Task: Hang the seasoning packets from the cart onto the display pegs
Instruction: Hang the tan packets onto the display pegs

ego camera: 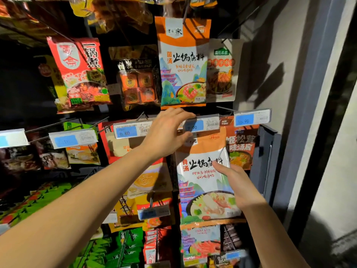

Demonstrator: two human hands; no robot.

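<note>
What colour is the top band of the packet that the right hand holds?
Orange, on the packet in the right hand; head view.

Lighting is uneven. A strong light from the front illuminates the centre of the frame; the orange-and-white packets (182, 60) and both forearms are bright. The left side and upper left of the frame are dim, with packets there hard to read. Hard-edged shadows of packets and pegs fall on the grey wall (274, 60) at upper right. Glare appears on the clear price-tag holders (252, 118) and on glossy packet film. Wide-angle distortion bends the door frame (316, 105) at the right edge. Lower corners are soft; printed text is slightly smeared throughout.
</note>
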